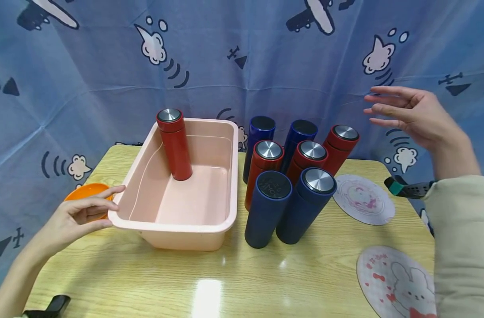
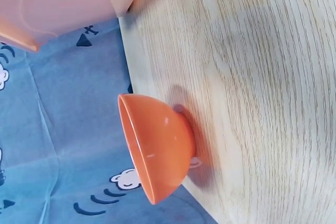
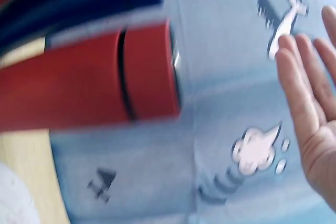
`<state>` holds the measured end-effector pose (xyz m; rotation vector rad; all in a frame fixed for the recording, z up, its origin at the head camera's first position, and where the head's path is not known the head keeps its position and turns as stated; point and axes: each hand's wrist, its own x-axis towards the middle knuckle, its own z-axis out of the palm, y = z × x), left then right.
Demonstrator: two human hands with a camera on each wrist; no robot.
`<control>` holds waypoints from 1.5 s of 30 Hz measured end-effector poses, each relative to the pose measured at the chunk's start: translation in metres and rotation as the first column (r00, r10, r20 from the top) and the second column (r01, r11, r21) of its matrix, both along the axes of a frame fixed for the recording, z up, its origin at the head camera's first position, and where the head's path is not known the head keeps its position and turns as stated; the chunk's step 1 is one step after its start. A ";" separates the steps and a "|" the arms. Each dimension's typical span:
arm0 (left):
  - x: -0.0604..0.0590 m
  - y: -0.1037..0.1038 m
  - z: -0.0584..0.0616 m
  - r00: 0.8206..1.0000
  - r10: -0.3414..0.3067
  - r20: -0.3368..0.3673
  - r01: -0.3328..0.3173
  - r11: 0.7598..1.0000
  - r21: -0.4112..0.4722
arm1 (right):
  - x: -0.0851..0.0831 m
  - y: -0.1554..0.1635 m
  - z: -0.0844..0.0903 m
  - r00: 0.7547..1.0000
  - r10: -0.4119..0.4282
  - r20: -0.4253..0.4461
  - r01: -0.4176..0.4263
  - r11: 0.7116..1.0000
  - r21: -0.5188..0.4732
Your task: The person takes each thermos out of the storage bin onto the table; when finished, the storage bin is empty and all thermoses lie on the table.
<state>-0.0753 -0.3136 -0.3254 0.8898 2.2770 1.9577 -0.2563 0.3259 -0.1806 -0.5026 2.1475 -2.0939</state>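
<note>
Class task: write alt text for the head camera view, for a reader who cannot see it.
A person's left hand touches the rim of a pink plastic tub holding one upright red flask. Their open right hand hovers above seven red and blue flasks clustered on the wooden table.

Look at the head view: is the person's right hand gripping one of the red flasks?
No: the right hand hangs open in the air, fingers spread, apart from the nearest red flask.
</note>
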 end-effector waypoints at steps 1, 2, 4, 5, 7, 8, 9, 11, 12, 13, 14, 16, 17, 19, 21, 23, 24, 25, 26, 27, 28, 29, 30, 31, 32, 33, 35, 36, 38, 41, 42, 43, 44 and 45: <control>0.000 0.000 0.000 1.000 0.010 0.005 -0.010 1.000 -0.009 | 0.001 -0.006 0.003 1.000 0.005 0.000 -0.005 1.000 0.012; 0.001 -0.001 0.000 1.000 0.013 0.006 -0.013 1.000 -0.013 | 0.002 -0.012 0.005 1.000 0.005 -0.001 -0.005 1.000 0.028; 0.002 -0.001 0.000 1.000 0.025 0.015 -0.024 0.999 -0.024 | 0.003 -0.025 0.011 1.000 -0.008 0.006 0.008 0.998 0.060; 0.002 -0.002 0.000 1.000 0.026 0.017 -0.026 0.999 -0.023 | 0.004 -0.031 0.013 1.000 -0.018 0.012 0.017 0.997 0.077; 0.003 -0.002 0.000 1.000 0.020 0.011 -0.020 1.000 -0.014 | 0.004 -0.044 0.019 0.999 -0.034 0.019 0.032 0.994 0.109; 0.003 -0.002 0.000 1.000 0.022 0.011 -0.022 1.000 -0.013 | 0.004 -0.051 0.023 0.999 -0.038 0.022 0.035 0.992 0.121; 0.003 -0.002 0.000 1.000 0.015 0.006 -0.015 1.000 -0.004 | 0.004 -0.057 0.026 0.999 -0.039 0.026 0.035 0.991 0.130; 0.004 -0.003 0.000 1.000 0.013 0.007 -0.013 1.000 0.002 | 0.004 -0.070 0.033 0.999 -0.031 0.027 0.026 0.988 0.151; 0.005 -0.003 0.000 1.000 0.012 0.006 -0.012 1.000 0.006 | 0.004 -0.077 0.036 1.000 -0.022 0.023 0.018 0.987 0.162; 0.005 -0.004 0.000 1.000 0.012 0.009 -0.012 1.000 0.007 | 0.003 -0.084 0.040 1.000 -0.005 0.022 0.001 0.987 0.162; 0.005 -0.004 0.000 1.000 0.000 0.004 0.000 1.000 0.021 | 0.003 -0.091 0.043 1.000 0.011 0.016 -0.013 0.985 0.173; 0.006 -0.004 -0.001 1.000 -0.011 0.004 0.011 0.999 0.033 | 0.002 -0.105 0.049 0.999 0.047 0.021 -0.049 0.987 0.154; 0.006 -0.004 -0.001 1.000 -0.019 -0.001 0.019 0.999 0.042 | 0.001 -0.113 0.052 0.998 0.064 0.026 -0.067 0.987 0.143; 0.005 -0.004 -0.003 0.999 -0.042 -0.014 0.043 0.997 0.067 | -0.001 -0.127 0.058 0.995 0.092 0.040 -0.096 0.989 0.116; 0.005 -0.004 -0.004 0.999 -0.046 -0.019 0.047 0.996 0.075 | -0.003 -0.143 0.064 0.993 0.102 0.055 -0.107 0.989 0.103; 0.005 -0.004 -0.005 0.998 -0.052 -0.028 0.055 0.995 0.087 | -0.005 -0.160 0.070 0.993 0.103 0.053 -0.109 0.986 0.123; 0.005 -0.005 -0.006 0.998 -0.057 -0.033 0.060 0.994 0.095 | -0.006 -0.168 0.072 0.993 0.104 0.049 -0.109 0.985 0.135; 0.006 -0.005 -0.006 0.998 -0.050 -0.031 0.052 0.995 0.090 | -0.007 -0.177 0.075 0.994 0.104 0.044 -0.109 0.983 0.150; 0.006 -0.005 -0.006 0.998 -0.050 -0.031 0.053 0.994 0.092 | -0.008 -0.185 0.077 0.993 0.108 0.043 -0.113 0.981 0.155; 0.006 -0.005 -0.006 0.998 -0.050 -0.030 0.052 0.994 0.093 | -0.009 -0.193 0.079 0.993 0.110 0.042 -0.116 0.980 0.162; 0.007 -0.005 -0.006 0.999 -0.042 -0.023 0.044 0.995 0.086 | -0.010 -0.202 0.080 0.993 0.113 0.041 -0.119 0.979 0.168; 0.007 -0.005 -0.006 0.999 -0.037 -0.016 0.038 0.996 0.081 | -0.010 -0.210 0.081 0.992 0.115 0.047 -0.122 0.978 0.168; 0.007 -0.005 -0.006 1.000 -0.029 -0.010 0.030 0.997 0.070 | -0.011 -0.218 0.081 0.991 0.120 0.054 -0.128 0.976 0.174; 0.007 -0.005 -0.006 1.000 -0.013 0.002 0.013 0.998 0.053 | -0.012 -0.226 0.081 0.990 0.122 0.066 -0.132 0.975 0.179; 0.007 -0.005 -0.006 1.000 -0.003 0.009 0.003 0.999 0.042 | -0.013 -0.234 0.081 0.989 0.124 0.076 -0.136 0.974 0.182; 0.007 -0.004 -0.005 1.000 0.004 0.013 -0.005 0.999 0.033 | -0.014 -0.241 0.081 0.989 0.121 0.086 -0.136 0.973 0.187; 0.007 -0.004 -0.005 1.000 0.010 0.017 -0.011 1.000 0.025 | -0.017 -0.255 0.079 0.988 0.114 0.107 -0.132 0.974 0.183; 0.006 -0.003 -0.005 1.000 0.015 0.019 -0.015 1.000 0.021 | -0.019 -0.261 0.078 0.987 0.109 0.116 -0.129 0.975 0.183; 0.005 -0.003 -0.004 1.000 0.010 0.018 -0.010 1.000 0.023 | -0.022 -0.270 0.076 0.986 0.099 0.131 -0.121 0.978 0.172; 0.003 -0.001 -0.003 1.000 0.001 0.015 -0.001 1.000 0.031 | -0.026 -0.282 0.070 0.983 0.078 0.166 -0.105 0.982 0.160; 0.002 -0.001 -0.003 1.000 -0.011 0.004 0.011 0.999 0.044 | -0.027 -0.286 0.068 0.980 0.075 0.185 -0.104 0.983 0.152; 0.001 0.000 -0.003 1.000 -0.021 -0.005 0.021 0.998 0.054 | -0.028 -0.290 0.065 0.977 0.070 0.203 -0.101 0.984 0.147; 0.000 0.000 -0.003 0.999 -0.030 -0.012 0.030 0.997 0.064 | -0.029 -0.294 0.062 0.973 0.064 0.223 -0.097 0.986 0.139; -0.001 0.001 -0.004 0.999 -0.039 -0.019 0.041 0.996 0.076 | -0.030 -0.298 0.059 0.970 0.054 0.239 -0.089 0.986 0.140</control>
